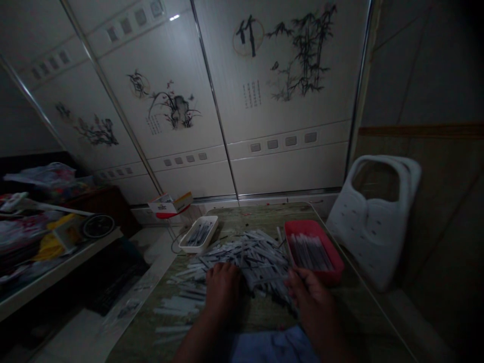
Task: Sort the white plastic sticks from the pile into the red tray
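Observation:
A loose heap of thin sticks [257, 252], pale, translucent and dark, like pen parts, lies on the table in front of me. My left hand [224, 287] rests at the near left edge of the heap, fingers curled down and tips hidden; what they hold, if anything, does not show. On the right, my right hand [310, 292] is closed in a pinch beside the heap's right end, by a red tray [336, 262]. Whatever lies between thumb and finger is too dim to name. Inside the red tray, pale sticks [312, 252] lie side by side.
A white tray [189, 249] with dark sticks stands at the table's far left. More pale sticks [177, 305] lie left of my left hand. A white folded chair [372, 227] leans at the right. Cluttered bags and a shelf [75, 257] stand left; behind are sliding doors [287, 174].

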`<action>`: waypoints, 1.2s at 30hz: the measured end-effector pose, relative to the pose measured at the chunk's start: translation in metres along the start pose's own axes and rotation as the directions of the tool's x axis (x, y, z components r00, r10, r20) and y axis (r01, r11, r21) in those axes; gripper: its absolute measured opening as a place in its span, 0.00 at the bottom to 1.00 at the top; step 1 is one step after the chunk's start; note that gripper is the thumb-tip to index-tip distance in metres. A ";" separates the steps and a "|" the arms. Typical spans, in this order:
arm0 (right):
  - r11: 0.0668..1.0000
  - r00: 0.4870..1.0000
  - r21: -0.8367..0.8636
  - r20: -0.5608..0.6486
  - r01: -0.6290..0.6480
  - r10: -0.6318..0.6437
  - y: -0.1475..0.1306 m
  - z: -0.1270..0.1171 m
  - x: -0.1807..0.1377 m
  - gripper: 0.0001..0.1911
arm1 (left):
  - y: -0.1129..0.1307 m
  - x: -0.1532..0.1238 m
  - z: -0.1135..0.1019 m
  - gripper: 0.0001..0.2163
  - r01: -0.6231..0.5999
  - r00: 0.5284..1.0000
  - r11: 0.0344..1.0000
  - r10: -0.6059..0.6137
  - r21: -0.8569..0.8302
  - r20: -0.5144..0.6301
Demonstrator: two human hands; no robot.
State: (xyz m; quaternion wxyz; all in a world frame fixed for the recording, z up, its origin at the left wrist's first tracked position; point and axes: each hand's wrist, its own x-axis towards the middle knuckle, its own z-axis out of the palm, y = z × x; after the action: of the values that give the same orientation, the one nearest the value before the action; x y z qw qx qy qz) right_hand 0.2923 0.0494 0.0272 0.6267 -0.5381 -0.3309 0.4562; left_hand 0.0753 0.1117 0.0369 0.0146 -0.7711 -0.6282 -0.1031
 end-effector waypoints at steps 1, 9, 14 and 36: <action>1.000 1.000 0.005 -0.009 0.000 0.000 -0.001 0.000 0.000 0.28 | 0.000 0.000 -0.001 0.11 -0.014 1.000 1.000 0.014 -0.013 -0.002; 1.000 1.000 0.016 -0.015 -0.026 0.026 0.004 -0.003 0.001 0.30 | 0.002 -0.021 0.006 0.10 -0.033 0.999 0.802 0.033 -0.597 -0.010; 1.000 1.000 -0.008 -0.009 -0.019 0.019 0.001 -0.004 -0.002 0.31 | 0.006 -0.033 0.002 0.10 0.000 1.000 0.627 0.023 -0.779 0.018; 0.998 0.954 -0.023 0.291 -0.066 0.070 -0.003 0.002 -0.008 0.15 | 0.008 -0.034 0.001 0.16 0.250 0.955 -0.108 -0.139 -0.962 0.263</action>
State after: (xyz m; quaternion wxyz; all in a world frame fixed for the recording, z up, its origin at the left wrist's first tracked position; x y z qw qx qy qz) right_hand 0.2878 0.0424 0.0315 0.5515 -0.4803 -0.4039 0.5495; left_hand 0.0769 0.0772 0.0306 -0.5919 -0.4371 -0.4566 -0.5001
